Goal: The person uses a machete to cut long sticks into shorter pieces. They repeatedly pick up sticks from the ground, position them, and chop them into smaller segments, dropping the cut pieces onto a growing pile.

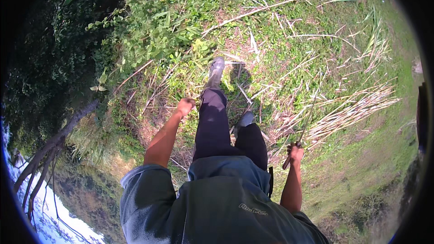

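Note:
My right hand [296,152] is closed around the handle of a long thin blade [306,122], a machete, which points up and away over dry cut stalks. My left hand [185,106] hangs out in front as a loose fist with nothing in it, above grass and low weeds. My legs in dark trousers and grey rubber boots [215,73] step forward between the two hands.
Leafy green weeds [153,31] grow ahead on the left. A pile of dry cut stalks [352,108] lies to the right, with long canes scattered ahead. A dark shaded bank with tree branches [49,144] drops to water at the left.

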`<state>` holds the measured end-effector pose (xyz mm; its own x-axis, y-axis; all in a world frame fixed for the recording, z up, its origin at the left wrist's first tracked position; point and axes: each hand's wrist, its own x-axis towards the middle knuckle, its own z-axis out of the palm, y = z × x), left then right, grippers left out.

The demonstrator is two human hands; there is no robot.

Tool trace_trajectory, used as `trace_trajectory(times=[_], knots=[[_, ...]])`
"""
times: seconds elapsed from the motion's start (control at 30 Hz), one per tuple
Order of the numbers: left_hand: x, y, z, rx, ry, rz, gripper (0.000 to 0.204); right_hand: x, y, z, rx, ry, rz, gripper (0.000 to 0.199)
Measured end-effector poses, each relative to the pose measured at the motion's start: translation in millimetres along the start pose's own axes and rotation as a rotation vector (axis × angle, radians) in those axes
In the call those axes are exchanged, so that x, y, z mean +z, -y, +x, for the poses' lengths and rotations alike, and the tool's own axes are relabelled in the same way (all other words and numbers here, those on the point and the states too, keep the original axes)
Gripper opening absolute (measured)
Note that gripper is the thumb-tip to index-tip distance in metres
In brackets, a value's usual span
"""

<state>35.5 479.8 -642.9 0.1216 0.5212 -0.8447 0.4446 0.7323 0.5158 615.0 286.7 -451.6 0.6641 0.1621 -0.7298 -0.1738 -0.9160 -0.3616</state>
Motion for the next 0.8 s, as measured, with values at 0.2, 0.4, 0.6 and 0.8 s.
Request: trace_trajectory(times=[0.2,0.4,0.6,0.8], knots=[[-38,-137,264,0.053,-0.049,0.263,0.019,137,125,-16,0.161,-0.113,-0.080,0.021],[-44,-179,507,0.169,-0.271,0.157,0.024,228,124,-21,0.266,-0.040,-0.345,0.020],[-126,-98,637,0.289,0.251,1.683,0.034,247,81,-16,0.344,0.194,-0.537,0.023],[-39,-147,544,0.394,-0.052,0.628,0.049,237,123,-68,0.573,0.040,-0.250,0.022]])
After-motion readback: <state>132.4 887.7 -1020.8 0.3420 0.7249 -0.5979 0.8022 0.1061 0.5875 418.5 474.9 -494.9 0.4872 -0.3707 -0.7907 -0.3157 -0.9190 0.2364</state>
